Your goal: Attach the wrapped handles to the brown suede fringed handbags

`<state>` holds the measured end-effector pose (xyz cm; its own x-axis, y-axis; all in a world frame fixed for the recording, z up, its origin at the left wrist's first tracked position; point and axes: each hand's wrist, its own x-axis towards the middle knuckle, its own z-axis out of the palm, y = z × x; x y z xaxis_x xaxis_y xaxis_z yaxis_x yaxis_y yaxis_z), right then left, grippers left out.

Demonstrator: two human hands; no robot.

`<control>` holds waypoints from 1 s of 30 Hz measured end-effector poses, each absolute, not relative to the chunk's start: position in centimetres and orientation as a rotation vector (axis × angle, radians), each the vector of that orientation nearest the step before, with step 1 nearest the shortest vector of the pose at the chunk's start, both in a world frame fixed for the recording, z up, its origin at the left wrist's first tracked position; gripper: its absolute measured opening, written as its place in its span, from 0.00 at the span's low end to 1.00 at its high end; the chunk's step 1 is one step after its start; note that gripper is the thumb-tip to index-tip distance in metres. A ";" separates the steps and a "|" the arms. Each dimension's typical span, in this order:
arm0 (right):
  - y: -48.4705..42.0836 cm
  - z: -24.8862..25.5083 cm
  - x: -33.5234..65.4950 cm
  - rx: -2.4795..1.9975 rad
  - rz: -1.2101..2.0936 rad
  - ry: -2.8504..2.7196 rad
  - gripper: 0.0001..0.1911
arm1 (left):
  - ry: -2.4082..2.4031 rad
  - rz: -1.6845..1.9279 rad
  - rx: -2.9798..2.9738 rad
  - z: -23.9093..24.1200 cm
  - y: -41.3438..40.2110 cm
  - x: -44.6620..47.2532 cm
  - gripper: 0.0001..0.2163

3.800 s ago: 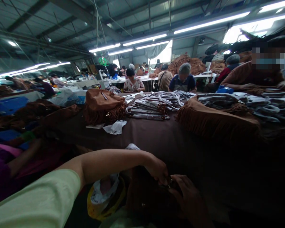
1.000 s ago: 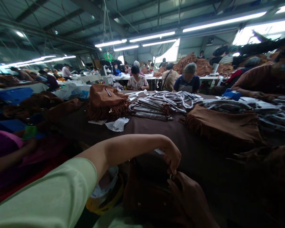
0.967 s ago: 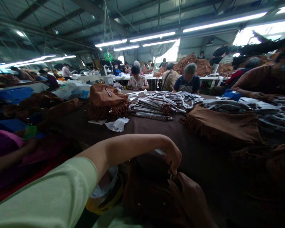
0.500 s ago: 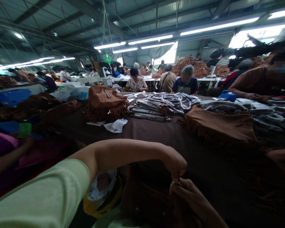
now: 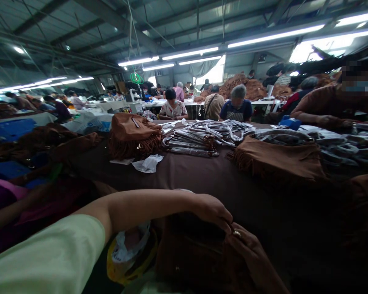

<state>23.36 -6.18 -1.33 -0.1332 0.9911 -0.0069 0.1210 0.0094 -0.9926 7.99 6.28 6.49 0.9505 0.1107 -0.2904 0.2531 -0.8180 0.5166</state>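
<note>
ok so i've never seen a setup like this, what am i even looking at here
There's no machine: one camera, worn on the head, looks forward and down. The wearer's bare left hand and right hand meet at a small shiny metal piece, over dark brown material; the exact grip is too dark to make out. On the dark table ahead lie a fringed brown bag and, further right, a fringed brown piece, with bundled straps between them and a crumpled white sheet nearer.

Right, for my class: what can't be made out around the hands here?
Head view:
left hand: palm hidden by its own back;
gold-coloured piece at the right hand: too small to identify;
brown material: details lost in shadow;
right forearm: cut off by bottom edge.
</note>
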 end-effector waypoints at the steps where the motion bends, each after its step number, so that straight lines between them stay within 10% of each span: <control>1: -6.3 -1.0 23.4 -1.200 1.254 -1.434 0.15 | 0.171 -0.359 2.345 6.2 7.2 7.9 0.11; 12: -6.1 -2.0 23.9 -1.168 1.588 -1.163 0.18 | 0.774 -0.284 2.762 7.4 2.0 8.0 0.10; 21: -7.1 -2.6 24.8 -1.159 1.477 -1.065 0.20 | 0.418 0.103 1.908 1.5 4.5 6.3 0.13; 30: -6.3 -3.3 24.2 -1.171 1.656 -1.163 0.21 | 0.795 -0.353 2.703 7.4 2.1 8.3 0.11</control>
